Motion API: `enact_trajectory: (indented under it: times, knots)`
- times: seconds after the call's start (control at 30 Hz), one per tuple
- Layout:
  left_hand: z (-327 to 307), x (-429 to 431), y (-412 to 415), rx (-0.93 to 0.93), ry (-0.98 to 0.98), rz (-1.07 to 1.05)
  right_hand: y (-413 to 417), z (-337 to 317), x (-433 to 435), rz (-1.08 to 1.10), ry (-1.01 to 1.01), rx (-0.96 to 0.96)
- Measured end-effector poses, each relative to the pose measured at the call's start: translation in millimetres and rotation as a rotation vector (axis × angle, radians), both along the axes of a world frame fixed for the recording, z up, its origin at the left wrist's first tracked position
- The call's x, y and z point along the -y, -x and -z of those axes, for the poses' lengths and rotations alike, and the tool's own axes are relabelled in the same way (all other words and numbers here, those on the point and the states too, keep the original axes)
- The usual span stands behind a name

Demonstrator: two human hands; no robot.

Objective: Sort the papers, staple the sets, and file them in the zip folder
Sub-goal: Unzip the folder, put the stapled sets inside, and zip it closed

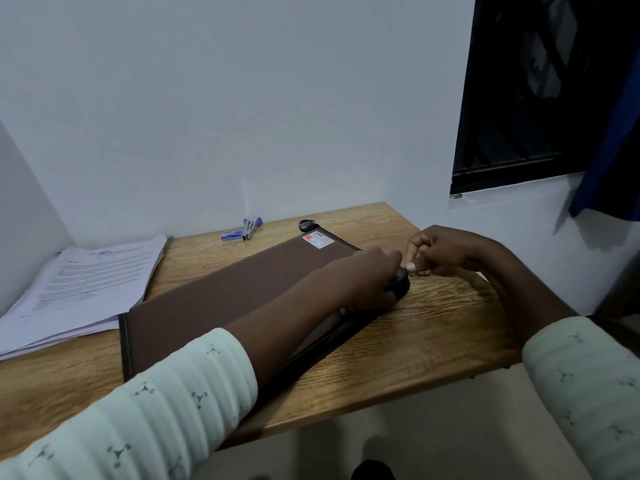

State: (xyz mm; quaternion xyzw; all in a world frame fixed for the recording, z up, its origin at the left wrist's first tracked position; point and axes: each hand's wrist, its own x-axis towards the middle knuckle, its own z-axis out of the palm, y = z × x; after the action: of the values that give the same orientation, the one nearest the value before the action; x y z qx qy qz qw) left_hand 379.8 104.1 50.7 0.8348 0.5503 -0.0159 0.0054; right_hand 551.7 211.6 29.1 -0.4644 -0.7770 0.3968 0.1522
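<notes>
Indoor light, even and moderately bright, with a cool cast on the wall (242, 98) behind the table (433, 327). The window (540, 91) above the table's far right corner is black and gives no light. Shadows are soft: a grey patch on the wall under the curtain (609, 150), right of the table, and dim floor below the table's front edge. Faint sheen on the wood near the table's right end, no hard glare. The zip folder (225, 299) mid-table is matte. The papers (79, 282) at the table's left end are washed out, text unreadable. The whole frame is soft, and the left sleeve (156, 410) over the table's front edge is blurry. Wide-angle bend: the table's edges slant and curve.
</notes>
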Motion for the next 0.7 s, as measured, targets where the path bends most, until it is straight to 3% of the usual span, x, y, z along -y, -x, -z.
enact_trajectory:
  times: [0.2,0.37,0.7]
  knots:
    - [-3,19,-7,0.01,0.004,0.211,22,4,-19,0.01,-0.135,0.034]
    - [-6,27,-2,0.05,0.017,0.277,48,2,-38,-0.103,-0.109,0.008]
    - [13,23,-3,0.015,-0.326,0.168,35,8,-49,-0.145,-0.003,-0.187]
